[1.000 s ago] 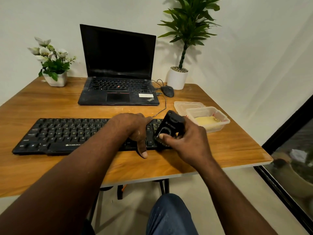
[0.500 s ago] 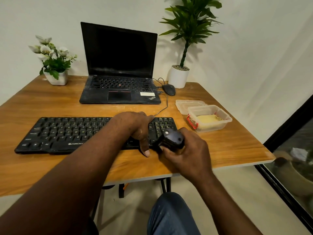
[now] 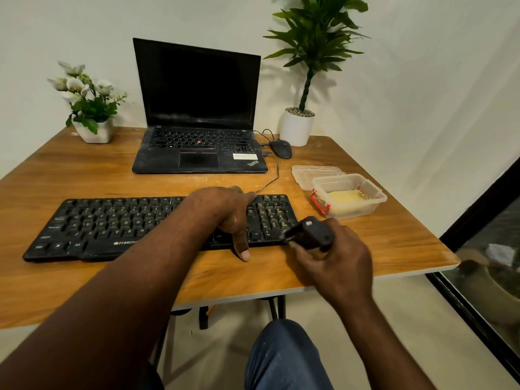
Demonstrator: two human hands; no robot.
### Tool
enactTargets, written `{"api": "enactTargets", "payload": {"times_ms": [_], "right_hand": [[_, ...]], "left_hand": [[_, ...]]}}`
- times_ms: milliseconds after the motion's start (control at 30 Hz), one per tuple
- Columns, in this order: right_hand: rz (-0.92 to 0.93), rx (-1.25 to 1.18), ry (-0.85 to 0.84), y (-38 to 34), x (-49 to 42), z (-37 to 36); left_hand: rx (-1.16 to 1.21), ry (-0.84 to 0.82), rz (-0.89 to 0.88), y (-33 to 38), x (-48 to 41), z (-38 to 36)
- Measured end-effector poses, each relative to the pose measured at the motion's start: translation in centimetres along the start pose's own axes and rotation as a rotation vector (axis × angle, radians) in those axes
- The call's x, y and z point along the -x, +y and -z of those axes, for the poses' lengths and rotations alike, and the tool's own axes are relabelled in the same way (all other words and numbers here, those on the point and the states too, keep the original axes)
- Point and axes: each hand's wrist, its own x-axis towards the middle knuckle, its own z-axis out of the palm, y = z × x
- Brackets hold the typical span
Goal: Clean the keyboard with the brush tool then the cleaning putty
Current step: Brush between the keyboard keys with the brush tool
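1. The keyboard [image 3: 126, 223] is black and full-size, with pale key legends and a white brand mark on its near edge. It lies flat on the wooden table [image 3: 84, 282].
2. The left hand [image 3: 228, 212] spans the keyboard front to back, just left of the numeric pad. The thumb hooks over the keyboard's near edge and the fingers bend down at its far edge.
3. The right hand [image 3: 337, 266], at the keyboard's near right corner, has its fingers wrapped round the brush tool [image 3: 309, 233].
4. The brush tool is a black, blocky body with a pale round mark on top. Its front end meets the near right keys of the keyboard. Motion blur hides the bristles.
5. The cleaning putty [image 3: 347, 197] is a pale yellow mass inside a clear container [image 3: 374, 204] with a red clip, right of the keyboard.
6. The container's lid [image 3: 315, 171] lies just beyond the container, right of the keyboard's far corner.
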Motion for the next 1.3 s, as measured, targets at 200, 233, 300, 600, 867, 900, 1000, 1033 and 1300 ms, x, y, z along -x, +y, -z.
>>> {"api": "enactTargets", "payload": {"times_ms": [200, 233, 300, 600, 867, 900, 1000, 1033, 1300], "right_hand": [[-0.086, -0.035, 0.078, -0.5, -0.3, 0.4], [-0.046, -0.070, 0.047, -1.3, 0.0, -0.1], [0.027, -0.077, -0.006, -2.4, 0.3, -0.7], [-0.024, -0.047, -0.117, -1.1, -2.7, 1.7], [0.133, 0.264, -0.271, -3.6, -7.0, 0.9], [0.145, 0.291, -0.273, -3.9, -7.8, 0.6], [0.185, 0.347, -0.265, -4.5, -10.0, -0.2], [0.204, 0.356, -0.264, -4.6, -10.5, -0.3], [0.405, 0.350, -0.508, -3.6, -10.5, 2.1]], "left_hand": [[0.008, 0.003, 0.008, 0.2, -0.1, 0.0], [0.012, 0.002, 0.010, 0.1, -0.1, -0.1], [0.017, -0.001, 0.014, 0.1, -0.2, -0.2], [0.013, -0.002, 0.012, 0.0, -0.4, -0.2], [0.017, 0.004, 0.016, -0.1, -0.3, -0.2], [0.018, 0.006, 0.017, 0.0, -0.3, -0.2], [0.018, 0.002, 0.026, 0.0, -0.4, -0.3], [0.020, 0.000, 0.030, 0.0, -0.5, -0.3], [0.039, 0.001, -0.003, -0.3, -0.3, -0.3]]}}
